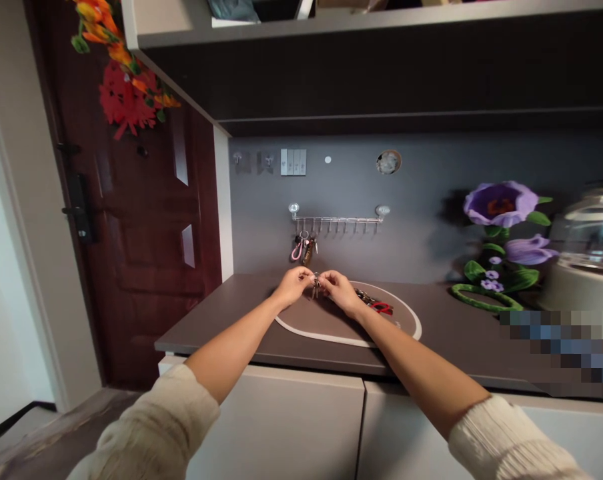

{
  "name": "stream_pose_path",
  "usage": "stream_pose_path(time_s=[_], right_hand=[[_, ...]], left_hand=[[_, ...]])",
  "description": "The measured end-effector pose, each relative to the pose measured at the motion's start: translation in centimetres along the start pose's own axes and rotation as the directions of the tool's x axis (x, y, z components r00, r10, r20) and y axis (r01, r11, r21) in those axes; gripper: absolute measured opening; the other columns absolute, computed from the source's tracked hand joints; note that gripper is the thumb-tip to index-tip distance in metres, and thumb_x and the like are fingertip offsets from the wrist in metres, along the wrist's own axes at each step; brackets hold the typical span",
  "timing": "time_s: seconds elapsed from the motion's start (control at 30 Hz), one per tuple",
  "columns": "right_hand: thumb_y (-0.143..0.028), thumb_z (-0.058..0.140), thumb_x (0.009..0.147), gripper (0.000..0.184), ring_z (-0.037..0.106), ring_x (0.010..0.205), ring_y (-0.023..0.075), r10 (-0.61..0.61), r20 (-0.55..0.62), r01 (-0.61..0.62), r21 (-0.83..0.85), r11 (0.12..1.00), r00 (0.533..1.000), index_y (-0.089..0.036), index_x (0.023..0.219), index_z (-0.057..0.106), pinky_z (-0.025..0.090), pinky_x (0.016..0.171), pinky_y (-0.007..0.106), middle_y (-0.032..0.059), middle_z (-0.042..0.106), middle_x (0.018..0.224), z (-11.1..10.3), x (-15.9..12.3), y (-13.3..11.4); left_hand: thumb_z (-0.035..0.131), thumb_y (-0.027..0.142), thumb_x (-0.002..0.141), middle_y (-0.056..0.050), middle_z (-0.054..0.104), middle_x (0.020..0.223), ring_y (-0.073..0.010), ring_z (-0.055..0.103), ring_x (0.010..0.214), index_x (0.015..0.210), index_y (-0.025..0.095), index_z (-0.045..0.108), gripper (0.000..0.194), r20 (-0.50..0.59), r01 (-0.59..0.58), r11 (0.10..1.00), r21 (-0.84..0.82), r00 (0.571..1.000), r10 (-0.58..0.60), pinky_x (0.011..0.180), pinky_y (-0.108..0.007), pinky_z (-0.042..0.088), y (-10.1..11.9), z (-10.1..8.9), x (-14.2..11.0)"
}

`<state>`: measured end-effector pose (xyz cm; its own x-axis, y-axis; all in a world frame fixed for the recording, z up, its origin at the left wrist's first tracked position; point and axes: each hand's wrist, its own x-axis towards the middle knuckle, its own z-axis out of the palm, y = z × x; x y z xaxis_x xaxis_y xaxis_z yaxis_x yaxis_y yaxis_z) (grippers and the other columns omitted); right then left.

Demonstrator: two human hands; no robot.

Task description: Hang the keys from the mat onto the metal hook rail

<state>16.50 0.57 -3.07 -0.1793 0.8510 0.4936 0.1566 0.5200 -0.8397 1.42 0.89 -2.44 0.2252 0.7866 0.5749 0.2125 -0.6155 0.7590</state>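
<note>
Above the brown oval mat (326, 327), my left hand (295, 283) and my right hand (337, 288) meet at a small bunch of keys (316, 288). Both hands pinch it near its top, with the keys hanging down between them. On the mat beside my right hand lie more keys, with a red item (383, 307) among them; my right wrist partly covers this pile. Behind my hands, a metal hook rail (339, 219) is fixed to the grey wall. From its left end hang keys with a pink strap (297, 249) and a brown tag.
Purple artificial flowers (501, 203) with a green base stand on the countertop (221, 320) at right, near a clear-domed appliance (596, 233). A cabinet (381, 73) overhangs the counter. A dark red door (156, 233) is at left. Light switches (293, 162) sit above the rail.
</note>
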Motion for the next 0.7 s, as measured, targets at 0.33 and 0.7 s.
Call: stream_pose_path(time_s=[0.33,0.7], right_hand=[[-0.041,0.052,0.069,0.024,0.045,0.056,0.0097,-0.044,-0.099,0.038,-0.062,0.997,0.994,-0.018,0.07,0.05,0.039,0.057,0.024,-0.0026,0.05,0.062,-0.7,0.3,-0.3],[-0.038,0.051,0.068,0.021,0.043,0.046,0.0084,0.01,-0.27,-0.003,0.025,1.0,0.963,-0.018,0.066,0.045,0.04,0.05,0.023,-0.0046,0.045,0.051,-1.9,6.4,-2.8]], left_hand=[[0.051,0.025,0.075,-0.003,0.065,0.078,-0.0127,0.057,0.072,0.079,0.015,0.06,0.014,-0.069,-0.046,0.983,0.176,0.996,0.059,0.071,-0.026,0.045,0.0,0.1,-0.3],[0.047,0.026,0.077,-0.002,0.064,0.07,-0.0126,0.056,0.065,0.072,0.017,0.061,0.017,-0.054,-0.038,0.945,0.325,0.997,0.059,0.065,-0.025,0.043,-1.2,0.4,-0.3]])
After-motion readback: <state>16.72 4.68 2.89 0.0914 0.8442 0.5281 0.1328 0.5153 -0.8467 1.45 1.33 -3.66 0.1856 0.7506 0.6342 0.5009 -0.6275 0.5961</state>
